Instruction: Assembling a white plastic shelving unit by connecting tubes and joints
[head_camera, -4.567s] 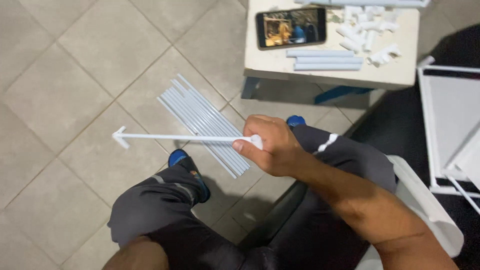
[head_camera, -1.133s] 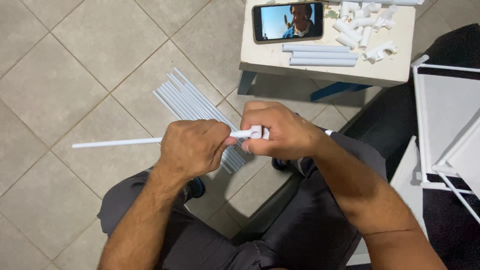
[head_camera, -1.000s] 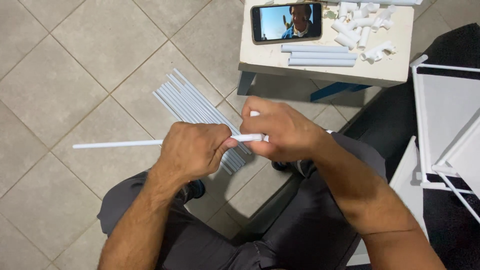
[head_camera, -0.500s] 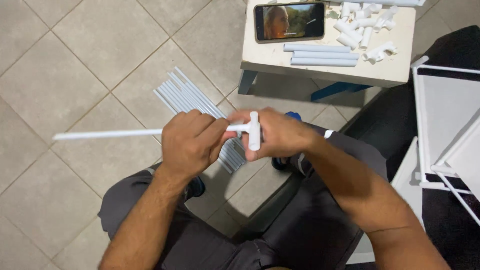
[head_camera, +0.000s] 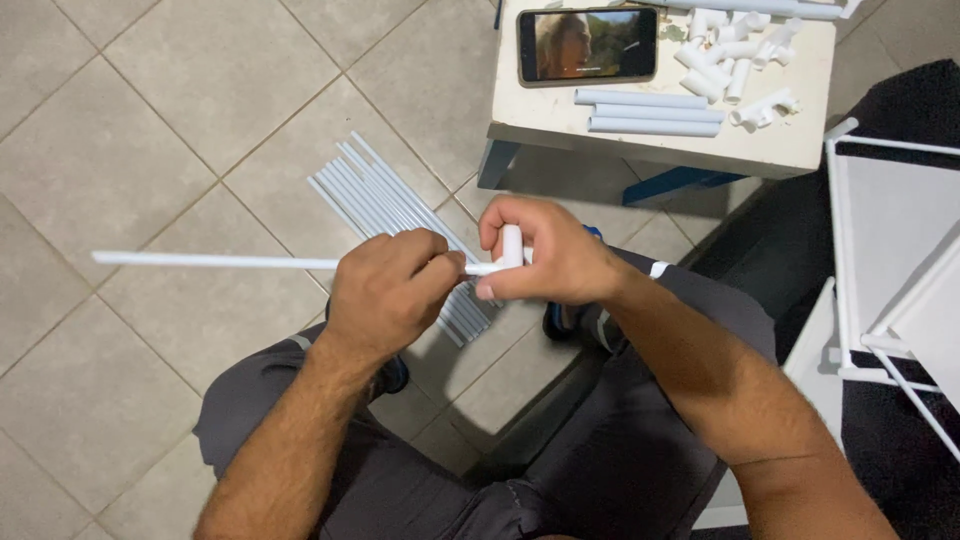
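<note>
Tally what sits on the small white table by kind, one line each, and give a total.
Phone: 1
Short white tubes laid side by side: 3
White connector fittings: a heap, too jumbled to count, taken as 1 heap
Long white rod along the far edge: 1
Total: 6 entries, the heap counted once

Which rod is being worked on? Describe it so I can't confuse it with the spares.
Start at the tiled floor, above the person's knees. The rod is the long white one held level in the air, left hand gripping it, right hand at its connector. The other rods lie bundled on the floor.
</note>
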